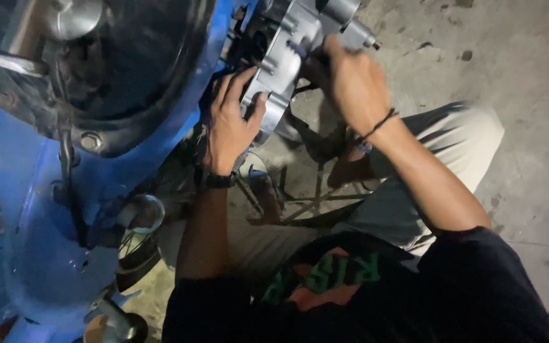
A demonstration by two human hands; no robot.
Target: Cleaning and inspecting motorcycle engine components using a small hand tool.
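Engine cover point(282, 47): silver metal casting, long axis slanting from upper right to lower left.
Left hand point(230, 124): fingers spread, gripping cover's lower edge.
Right hand point(344, 79): clenched against cover's upper part.
Blue body point(46, 254): alongside.

Dim light falls on a stained grey concrete floor point(522, 95) with dark spots.
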